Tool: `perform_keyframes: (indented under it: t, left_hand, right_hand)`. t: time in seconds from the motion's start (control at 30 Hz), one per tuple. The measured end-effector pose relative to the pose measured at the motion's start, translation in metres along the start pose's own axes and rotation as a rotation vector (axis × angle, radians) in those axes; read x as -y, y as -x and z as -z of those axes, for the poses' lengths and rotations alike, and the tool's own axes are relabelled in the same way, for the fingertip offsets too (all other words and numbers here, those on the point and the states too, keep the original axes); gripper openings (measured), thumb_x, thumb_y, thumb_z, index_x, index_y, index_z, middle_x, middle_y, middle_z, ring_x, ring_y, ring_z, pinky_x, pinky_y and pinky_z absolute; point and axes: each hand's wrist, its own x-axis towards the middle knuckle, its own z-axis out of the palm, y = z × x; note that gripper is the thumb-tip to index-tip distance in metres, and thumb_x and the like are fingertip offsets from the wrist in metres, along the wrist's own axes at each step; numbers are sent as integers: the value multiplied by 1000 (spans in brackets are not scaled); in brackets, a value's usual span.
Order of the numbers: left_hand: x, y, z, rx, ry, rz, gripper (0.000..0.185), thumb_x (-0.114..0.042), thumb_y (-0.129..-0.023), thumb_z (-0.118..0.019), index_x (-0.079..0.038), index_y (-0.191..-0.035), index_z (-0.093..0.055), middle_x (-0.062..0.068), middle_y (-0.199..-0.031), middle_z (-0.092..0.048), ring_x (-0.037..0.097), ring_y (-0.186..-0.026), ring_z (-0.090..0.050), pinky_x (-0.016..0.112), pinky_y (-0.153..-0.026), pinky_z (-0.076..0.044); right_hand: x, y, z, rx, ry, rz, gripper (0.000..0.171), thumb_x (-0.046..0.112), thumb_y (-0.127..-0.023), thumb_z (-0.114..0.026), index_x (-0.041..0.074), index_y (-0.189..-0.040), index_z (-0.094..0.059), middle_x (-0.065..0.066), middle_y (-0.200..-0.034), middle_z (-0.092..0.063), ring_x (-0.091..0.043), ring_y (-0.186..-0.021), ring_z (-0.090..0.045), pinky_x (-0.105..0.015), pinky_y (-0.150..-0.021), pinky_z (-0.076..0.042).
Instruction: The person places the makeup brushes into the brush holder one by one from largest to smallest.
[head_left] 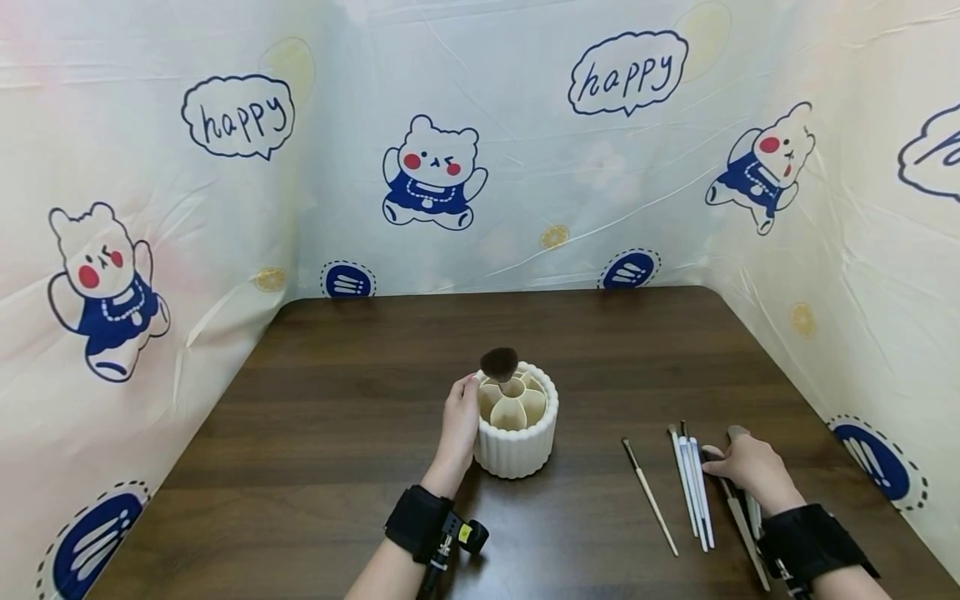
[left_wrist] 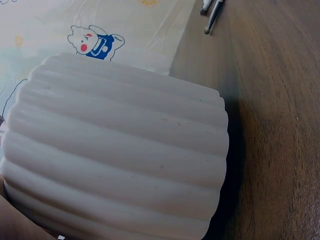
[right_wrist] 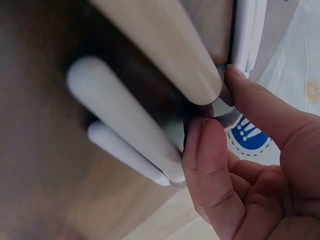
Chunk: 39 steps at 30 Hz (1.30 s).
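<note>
Left hand [head_left: 459, 421] cups the left wall of the ribbed white holder [head_left: 517, 446], fingers curved against it; one dark fluffy brush [head_left: 500, 365] stands in a rear compartment. Loose brushes [head_left: 693, 487] lie right of the holder, long axes running toward the person. Right hand [head_left: 750, 467] is nearer, fingertips closing on one handle.

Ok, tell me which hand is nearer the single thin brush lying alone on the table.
Right. The right hand rests on the brushes just right of that lone brush; the left hand grips the ribbed holder, farther off to its left.
</note>
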Motion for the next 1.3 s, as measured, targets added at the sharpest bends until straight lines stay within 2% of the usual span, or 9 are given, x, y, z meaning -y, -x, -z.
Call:
perform_keyframes:
  t: [0.17, 0.4, 0.53, 0.67, 0.8, 0.93, 1.07, 1.17, 1.3]
  left_hand:
    - [0, 0, 0, 4, 1, -2, 47, -28, -102, -33, -2, -140, -40, 20, -149, -37, 36, -141, -31, 53, -116, -25]
    - [-1, 1, 0, 2, 5, -13, 47, -28, -102, -33, -1, -140, -41, 20, -149, -38, 36, -140, -33, 52, -116, -26]
    - [-1, 1, 0, 1, 5, -15, 47, -29, -102, -33, -1, -139, -41, 19, -148, -39, 35, -139, -34, 52, -116, -27]
    - [-1, 1, 0, -2, 4, -14, 47, -29, -102, -34, -1, -139, -42, 19, -148, -40, 35, -139, -34, 51, -115, -27]
    - [0, 1, 0, -2, 4, -12, 47, -29, -102, -34, -1, -140, -41, 19, -148, -39, 35, -139, -34, 52, -115, -27]
    - [0, 1, 0, -2, 5, -10, 48, -29, -102, -33, -1, -140, -41, 19, -149, -39, 35, -139, -34, 51, -115, -27]
    - [1, 1, 0, -2, 1, -14, 48, -29, -102, -33, -1, -140, -40, 20, -149, -38, 36, -139, -34, 52, -115, -27]
    - [1, 0, 0, -3, 0, -15, 48, -29, -102, -33, -1, -140, -41, 20, -149, -38, 36, -139, -34, 52, -115, -27]
    - [1, -1, 0, -8, 4, -20, 48, -29, -102, -33, 0, -139, -41, 20, -148, -39, 36, -139, -35, 52, -115, -28]
  right_hand:
    - [1, 0, -2, -6, 20, -27, 55, 25, -78, -76, -15, -99, -45, -25, -77, -58, -29, -65, -56, -40, -61, -46]
    - [2, 2, -1, 1, 54, -40, 77, 29, -78, -76, -23, -118, -37, -41, -94, -56, -37, -73, -59, -46, -65, -48]
    - [2, 4, -1, 14, 22, -43, 77, 28, -79, -74, -22, -123, -33, -37, -88, -59, -31, -66, -62, -41, -61, -48]
    - [0, 5, -1, 2, -1, -26, 62, 23, -80, -70, -17, -116, -37, -26, -77, -59, -25, -61, -58, -37, -56, -44]
    - [-1, 5, 1, -18, 8, 2, 49, 20, -81, -67, -14, -106, -43, -23, -77, -57, -29, -65, -54, -39, -57, -44]
    - [0, 6, 6, -15, 11, 31, 39, 18, -83, -64, -13, -100, -48, -17, -75, -55, -27, -65, -52, -36, -57, -43]
    - [4, 10, 13, -40, 2, 48, 22, 19, -85, -59, -2, -80, -53, -8, -66, -52, -21, -59, -48, -30, -54, -35]
    - [8, 14, 19, -68, -17, 42, 26, 20, -86, -56, 5, -66, -51, -3, -59, -49, -17, -53, -44, -28, -51, -31]
    - [17, 16, 32, -83, -43, 31, 32, 20, -91, -52, 2, -65, -54, -4, -57, -50, -16, -51, -43, -28, -50, -32]
